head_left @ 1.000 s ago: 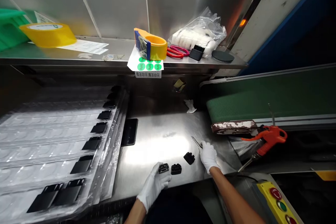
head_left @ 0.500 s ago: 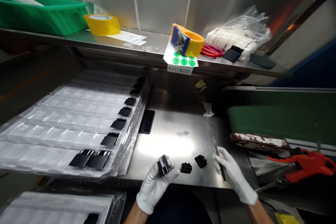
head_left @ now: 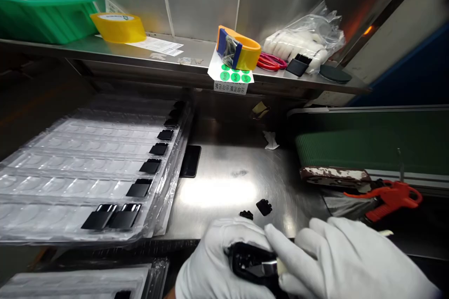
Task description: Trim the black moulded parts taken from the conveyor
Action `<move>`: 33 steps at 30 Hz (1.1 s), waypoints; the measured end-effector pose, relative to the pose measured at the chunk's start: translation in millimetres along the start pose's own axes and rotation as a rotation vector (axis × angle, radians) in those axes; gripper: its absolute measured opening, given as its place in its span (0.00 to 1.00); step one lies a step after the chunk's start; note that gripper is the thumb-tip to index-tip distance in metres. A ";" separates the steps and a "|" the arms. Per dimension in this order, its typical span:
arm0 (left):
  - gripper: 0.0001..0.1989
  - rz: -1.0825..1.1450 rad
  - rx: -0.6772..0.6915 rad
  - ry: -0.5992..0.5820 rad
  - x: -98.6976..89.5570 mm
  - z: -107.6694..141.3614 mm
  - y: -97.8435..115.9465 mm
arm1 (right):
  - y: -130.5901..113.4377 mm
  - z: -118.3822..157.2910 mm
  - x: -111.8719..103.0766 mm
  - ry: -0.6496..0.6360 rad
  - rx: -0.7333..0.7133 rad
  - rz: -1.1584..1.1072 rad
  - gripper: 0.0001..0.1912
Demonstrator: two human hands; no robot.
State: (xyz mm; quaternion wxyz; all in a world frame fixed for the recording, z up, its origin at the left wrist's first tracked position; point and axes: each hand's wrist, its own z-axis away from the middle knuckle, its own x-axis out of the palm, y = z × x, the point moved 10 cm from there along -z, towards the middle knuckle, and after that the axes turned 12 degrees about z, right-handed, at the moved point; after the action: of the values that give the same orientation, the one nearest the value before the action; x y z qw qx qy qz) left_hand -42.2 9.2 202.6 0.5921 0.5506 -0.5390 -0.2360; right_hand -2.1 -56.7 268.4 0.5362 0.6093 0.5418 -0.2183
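Observation:
My left hand (head_left: 224, 261), in a white glove, is closed around a hollow black plastic part (head_left: 242, 259), its open side facing me. In the white-gloved right hand (head_left: 336, 257) is a slim knife-like tool (head_left: 269, 268). Its shiny metal end reaches into the black part, and a cream-coloured end pokes out behind the hand. The fingers hide most of the tool. Just beyond my hands, two small black plastic pieces (head_left: 264, 207) lie on the steel table (head_left: 224, 168), one partly covered by the left hand.
At left stands a stack of clear blister trays (head_left: 80, 182) with several black parts along one side, beside a black phone (head_left: 190, 161). A red air gun (head_left: 393, 201) and a green conveyor belt (head_left: 379, 140) are at right. The shelf holds yellow tape (head_left: 119, 28) and a green bin (head_left: 45, 16).
My right hand has picked the slim tool up from the right side of the table and brought it to the black part. Both hands are now together, closer to the camera.

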 end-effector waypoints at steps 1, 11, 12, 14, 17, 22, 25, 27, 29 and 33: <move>0.19 -0.038 0.013 -0.015 2.1 -0.3 0.5 | -1.3 0.9 1.0 -0.006 0.011 0.007 0.17; 0.19 -0.052 -0.041 -0.018 -7.8 6.5 -3.8 | -7.1 -8.9 3.7 -0.034 0.042 -0.041 0.16; 0.18 -0.053 -0.033 -0.019 -8.6 7.5 -2.5 | -7.9 -9.6 3.7 -0.031 0.039 -0.044 0.16; 0.18 -0.040 -0.014 -0.024 -9.4 9.6 -0.4 | -10.7 -10.8 4.4 -0.034 0.027 -0.032 0.17; 0.17 -0.020 -0.026 -0.011 -11.8 12.4 -2.5 | -14.8 -12.9 6.0 -0.044 0.012 -0.004 0.17; 0.17 0.002 -0.066 0.004 -16.3 12.7 -6.9 | -14.7 -15.3 6.5 -0.061 0.004 -0.043 0.16; 0.17 -0.005 -0.045 -0.024 -14.7 11.4 -3.9 | -11.6 -15.7 8.7 -0.094 0.009 -0.072 0.14; 0.18 -0.012 -0.037 -0.041 -12.7 10.8 -2.3 | -11.1 -16.2 9.3 -0.103 0.004 -0.092 0.13; 0.19 -0.015 -0.050 -0.060 -10.1 9.9 -2.8 | -11.9 -16.5 9.9 -0.108 -0.002 -0.118 0.13; 0.15 -0.024 -0.033 -0.105 -5.2 4.7 0.0 | -11.5 -15.3 12.0 -0.105 0.027 -0.122 0.14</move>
State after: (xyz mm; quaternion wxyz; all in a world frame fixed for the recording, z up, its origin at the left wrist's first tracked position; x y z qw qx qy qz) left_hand -48.0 11.9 199.7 0.5694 0.5339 -0.5586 -0.2804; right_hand -13.4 -39.9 258.5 0.5414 0.5699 0.5461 -0.2896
